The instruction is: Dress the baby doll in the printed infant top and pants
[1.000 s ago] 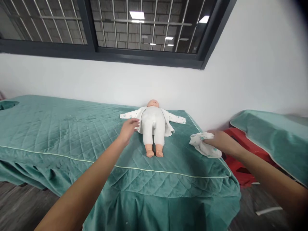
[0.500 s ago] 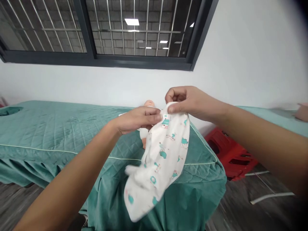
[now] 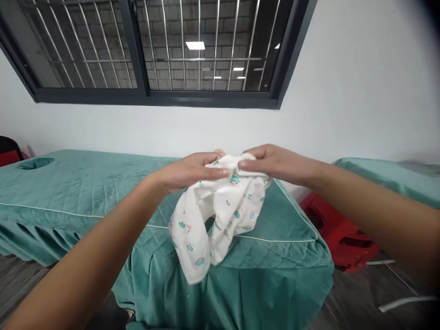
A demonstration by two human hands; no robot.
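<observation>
Both my hands hold up a small white baby garment [image 3: 220,211] printed with teal animals, in front of me above the bed. My left hand [image 3: 187,172] pinches its top edge from the left, and my right hand [image 3: 271,162] pinches the same edge from the right; the fingertips nearly meet. The cloth hangs down in two leg-like folds. Behind it lies a baby doll [image 3: 219,152] on the green quilted bed [image 3: 85,192]; only the top of its head shows, the rest is hidden by my hands and the garment.
A second green-covered bed [image 3: 385,172] stands at the right. A red plastic stool [image 3: 338,231] sits on the dark floor between the beds. A white wall and a barred dark window [image 3: 165,50] are behind. Something red and black stands at the far left edge.
A second ago my left hand lay by the doll and my right gripped the bunched garment on the bed. Both hands since lifted it, then lowered and regathered its top edge.
</observation>
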